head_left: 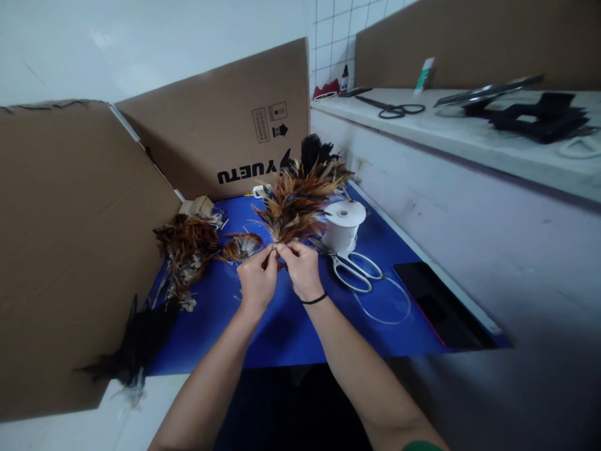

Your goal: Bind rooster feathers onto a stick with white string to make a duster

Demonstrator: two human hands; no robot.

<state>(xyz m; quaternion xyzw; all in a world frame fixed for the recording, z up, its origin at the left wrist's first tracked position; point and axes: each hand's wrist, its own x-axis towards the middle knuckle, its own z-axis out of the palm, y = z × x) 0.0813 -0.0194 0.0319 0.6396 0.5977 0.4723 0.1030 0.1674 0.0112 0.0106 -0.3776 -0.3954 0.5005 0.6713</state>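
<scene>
Both hands meet at the base of a brown and orange feather bunch (298, 200), which fans up and away above the blue surface (291, 341). My left hand (258, 280) pinches the bunch's base from the left. My right hand (302, 269), with a black band at the wrist, pinches the same base from the right. Just right of the feathers stands a white spool (341, 232). White-handled scissors (357, 270) lie beside my right hand. A small feather cluster (241, 247) rests left of my left hand.
Brown feathers (188, 244) are heaped at the left, with black feathers (141, 341) nearer. A dark phone (441, 304) lies at the right. Cardboard panels (211, 119) stand behind and left. The right shelf (451, 134) holds black scissors (394, 109) and a glue stick (424, 75).
</scene>
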